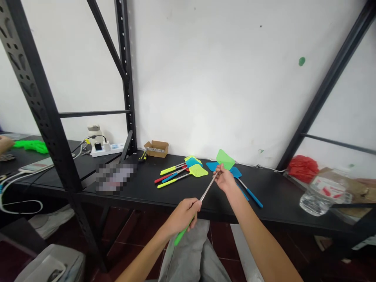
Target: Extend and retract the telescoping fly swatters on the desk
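Observation:
A green fly swatter (225, 159) slants up across the front of the black table, held by both hands. Its green handle end (181, 236) sticks out below my left hand (183, 214), which is wrapped round the top of the grip. My right hand (224, 177) pinches the metal rod just below the mesh head. Behind and beside that hand lie blue fly swatters (254, 197), their handles pointing toward me. To the left rests a pile of several fly swatters with yellow-green (198, 170), blue (169, 179) and red (161, 179) parts.
A small open cardboard box (156, 149) stands by the wall. On the right are a large clear bottle (315, 196) and a red plastic bag (303, 168). Black shelf posts (48, 105) frame the table. Further left are a power strip (108, 150) and another person's hand (4, 144).

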Demonstrator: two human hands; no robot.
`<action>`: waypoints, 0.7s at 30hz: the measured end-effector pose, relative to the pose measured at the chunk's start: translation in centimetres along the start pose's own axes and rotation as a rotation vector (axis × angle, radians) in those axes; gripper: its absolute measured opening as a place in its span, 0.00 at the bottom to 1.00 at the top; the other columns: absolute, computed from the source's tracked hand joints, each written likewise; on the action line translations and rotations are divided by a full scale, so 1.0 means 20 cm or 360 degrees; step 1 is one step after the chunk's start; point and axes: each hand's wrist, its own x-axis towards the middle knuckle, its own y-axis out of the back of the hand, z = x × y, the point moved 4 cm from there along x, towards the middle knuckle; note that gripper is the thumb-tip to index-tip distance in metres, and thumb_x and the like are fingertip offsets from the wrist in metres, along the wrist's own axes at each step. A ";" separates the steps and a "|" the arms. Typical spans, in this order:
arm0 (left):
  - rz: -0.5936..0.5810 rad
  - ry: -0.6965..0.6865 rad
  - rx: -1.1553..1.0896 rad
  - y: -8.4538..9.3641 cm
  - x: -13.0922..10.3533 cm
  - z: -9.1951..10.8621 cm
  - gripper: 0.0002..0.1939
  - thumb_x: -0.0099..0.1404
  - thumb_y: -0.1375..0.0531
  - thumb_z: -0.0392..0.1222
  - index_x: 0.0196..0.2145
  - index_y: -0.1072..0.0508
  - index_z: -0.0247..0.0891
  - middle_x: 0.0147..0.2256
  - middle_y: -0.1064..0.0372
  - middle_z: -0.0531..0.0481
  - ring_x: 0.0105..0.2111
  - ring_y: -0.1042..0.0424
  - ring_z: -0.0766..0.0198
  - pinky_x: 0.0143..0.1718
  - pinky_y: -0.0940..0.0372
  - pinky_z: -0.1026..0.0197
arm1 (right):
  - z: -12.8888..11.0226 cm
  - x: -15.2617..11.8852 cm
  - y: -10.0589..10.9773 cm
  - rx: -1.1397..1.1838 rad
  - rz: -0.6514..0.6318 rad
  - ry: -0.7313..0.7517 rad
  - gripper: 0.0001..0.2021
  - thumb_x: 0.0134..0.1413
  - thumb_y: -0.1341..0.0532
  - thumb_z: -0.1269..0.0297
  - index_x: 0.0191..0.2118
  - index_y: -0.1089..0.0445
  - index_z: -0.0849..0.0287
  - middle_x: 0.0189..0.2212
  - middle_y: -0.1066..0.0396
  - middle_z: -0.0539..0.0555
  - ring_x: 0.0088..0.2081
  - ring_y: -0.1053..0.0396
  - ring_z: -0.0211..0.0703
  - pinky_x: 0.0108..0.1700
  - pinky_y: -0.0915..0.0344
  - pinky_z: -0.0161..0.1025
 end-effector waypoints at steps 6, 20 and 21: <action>-0.0127 -0.0107 0.0366 0.05 -0.08 0.10 0.22 0.72 0.52 0.59 0.27 0.41 0.41 0.16 0.39 0.58 0.15 0.40 0.69 0.20 0.44 0.67 | -0.26 0.06 0.20 0.0216 0.0292 0.0028 0.16 0.68 0.42 0.57 0.28 0.40 0.55 0.15 0.42 0.40 0.18 0.39 0.32 0.23 0.41 0.31; 0.0224 -0.0096 0.0047 -0.10 0.06 -0.06 0.25 0.70 0.52 0.61 0.31 0.32 0.37 0.18 0.47 0.59 0.20 0.46 0.68 0.23 0.49 0.66 | 0.06 -0.28 -0.04 0.0239 -0.0040 -0.0143 0.12 0.63 0.37 0.53 0.33 0.32 0.55 0.22 0.34 0.45 0.23 0.35 0.36 0.27 0.36 0.36; 0.0244 -0.0099 0.0026 -0.10 0.07 -0.06 0.25 0.70 0.52 0.61 0.31 0.31 0.37 0.18 0.47 0.59 0.20 0.46 0.68 0.23 0.49 0.65 | 0.10 -0.30 -0.06 0.0217 -0.0076 -0.0162 0.13 0.63 0.38 0.53 0.32 0.32 0.55 0.22 0.35 0.46 0.23 0.36 0.37 0.27 0.36 0.36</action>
